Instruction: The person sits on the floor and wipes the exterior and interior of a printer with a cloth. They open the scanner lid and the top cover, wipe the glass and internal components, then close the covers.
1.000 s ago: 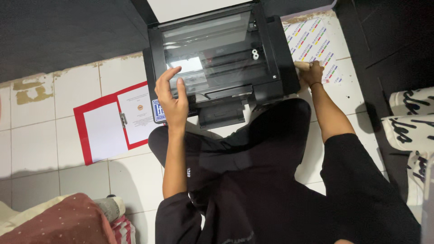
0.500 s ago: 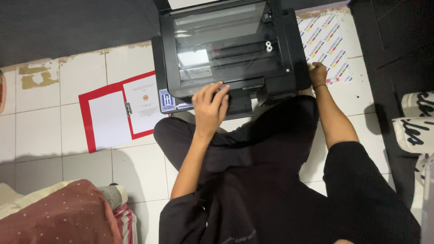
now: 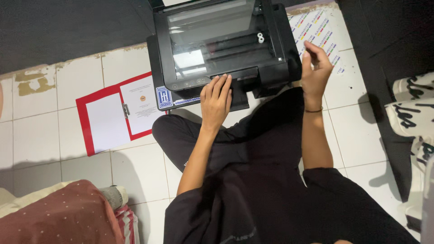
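Observation:
A black printer (image 3: 271, 54) with its scanner glass uncovered sits on the white tiled floor in front of my crossed legs. My left hand (image 3: 216, 100) lies flat, fingers together, on the printer's front edge over the output tray. My right hand (image 3: 315, 72) is raised beside the printer's right side, fingers spread, holding nothing. Under it lies a white sheet printed with small coloured labels (image 3: 322, 36).
A red folder (image 3: 86, 119) with white papers lies open on the tiles left of the printer. A dark mat (image 3: 58, 27) covers the far left floor. Patterned red cloth (image 3: 58, 221) sits bottom left. White fabric with black lettering (image 3: 411, 113) lies at the right.
My left hand slid from the scanner glass down to the printer's front edge. My right hand lifted off the floor by the label sheet and opened beside the printer.

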